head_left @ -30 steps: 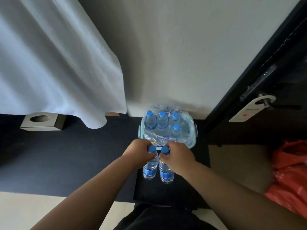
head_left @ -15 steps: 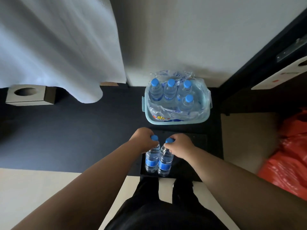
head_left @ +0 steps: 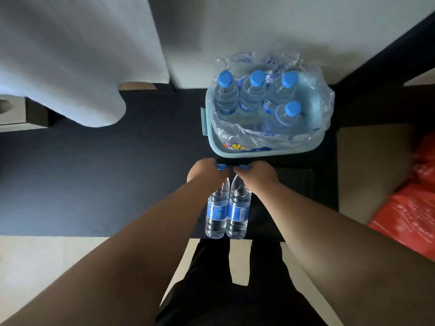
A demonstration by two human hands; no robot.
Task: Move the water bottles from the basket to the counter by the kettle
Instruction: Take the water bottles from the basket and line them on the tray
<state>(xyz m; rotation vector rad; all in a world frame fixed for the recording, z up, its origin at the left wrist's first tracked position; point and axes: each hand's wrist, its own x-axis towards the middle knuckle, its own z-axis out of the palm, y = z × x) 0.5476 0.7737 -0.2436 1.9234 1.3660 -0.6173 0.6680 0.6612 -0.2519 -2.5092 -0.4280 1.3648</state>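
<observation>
- Two full water bottles hanging side by side and touching, above the dark floor (head_left: 106,180), just in front of the basket (head_left: 259,153).
- Left bottle (head_left: 216,214) gripped by the left hand (head_left: 207,175), right bottle (head_left: 238,212) by the right hand (head_left: 257,177).
- Fingers of both hands curled round the necks right under the blue caps. Fingertips hidden behind the knuckles, so impossible to tell how tightly closed.
- Four remaining bottles (head_left: 256,95) upright in the pale blue basket, inside torn clear plastic wrap (head_left: 235,134).
- Probably fairly heavy for the size, being full. Rigid at neck and cap, thin and crushable along the body, likely slick at the label.
- Best carried by the neck ridge as now. For setting down upright, better taken round the labelled middle with a gentle squeeze.
- No kettle or counter in view. Red plastic bag (head_left: 409,208) at the right, white fabric (head_left: 70,55) hanging at upper left.
</observation>
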